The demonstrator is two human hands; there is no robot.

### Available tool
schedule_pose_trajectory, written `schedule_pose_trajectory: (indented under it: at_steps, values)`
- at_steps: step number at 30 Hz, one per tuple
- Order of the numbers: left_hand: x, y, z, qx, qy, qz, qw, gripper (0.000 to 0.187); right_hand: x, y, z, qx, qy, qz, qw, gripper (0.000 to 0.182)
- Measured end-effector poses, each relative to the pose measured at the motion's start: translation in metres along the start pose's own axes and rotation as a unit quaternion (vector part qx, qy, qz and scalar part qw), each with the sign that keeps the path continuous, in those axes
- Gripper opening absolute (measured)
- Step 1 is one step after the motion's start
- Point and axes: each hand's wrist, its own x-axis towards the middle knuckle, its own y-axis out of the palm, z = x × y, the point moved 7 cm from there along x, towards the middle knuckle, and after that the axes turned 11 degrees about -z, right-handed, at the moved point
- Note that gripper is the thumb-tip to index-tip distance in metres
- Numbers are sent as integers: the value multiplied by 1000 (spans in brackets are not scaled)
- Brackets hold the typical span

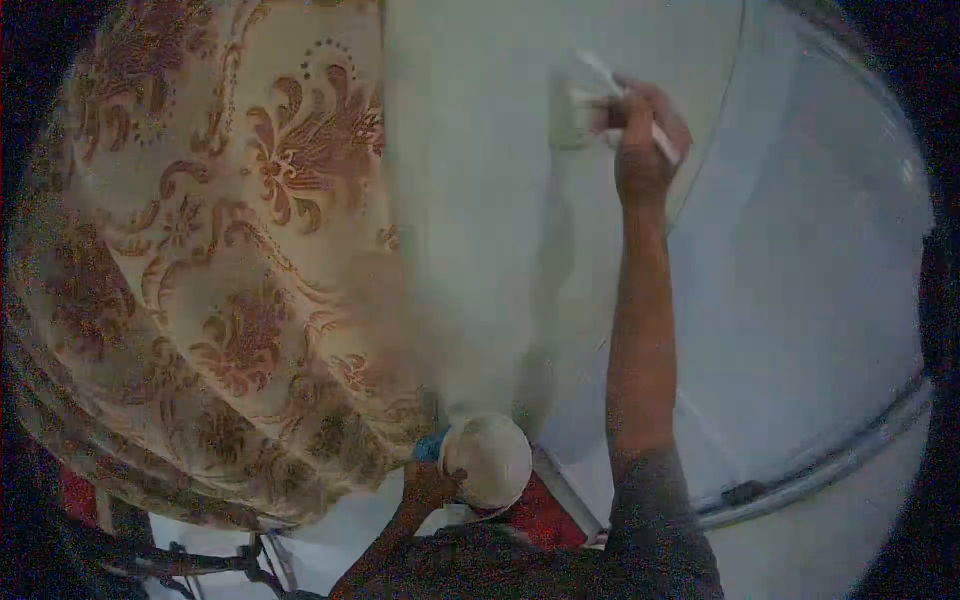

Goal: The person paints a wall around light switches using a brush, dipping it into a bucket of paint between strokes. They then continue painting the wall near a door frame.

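Observation:
My right hand (645,130) is stretched far out over a pale, smooth panel (480,220), its fingers closed round a slim white brush-like tool (597,70). Motion blurs the tool's working end, and a shadow falls on the panel beside it. Low in the view, close to my body, my left hand (430,488) grips a round white tub (490,462) by its side and rim. Something blue (430,447) shows at the tub's left edge, next to the fingers.
A cream fabric with reddish-brown floral pattern (290,170) lies in folds left of the panel. On the right, a pale sheet (800,260) ends at a curved rim (800,490). A red object (545,515) sits below the tub; dark metal framing (200,560) stands at the lower left.

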Motion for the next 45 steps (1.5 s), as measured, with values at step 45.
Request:
schedule_pose_trajectory:
  at_steps: [45]
  values:
    - [-19, 17, 34, -41, -6, -63, 997, 61, -198, -83, -38, -168, 141, 248, 944, 12]
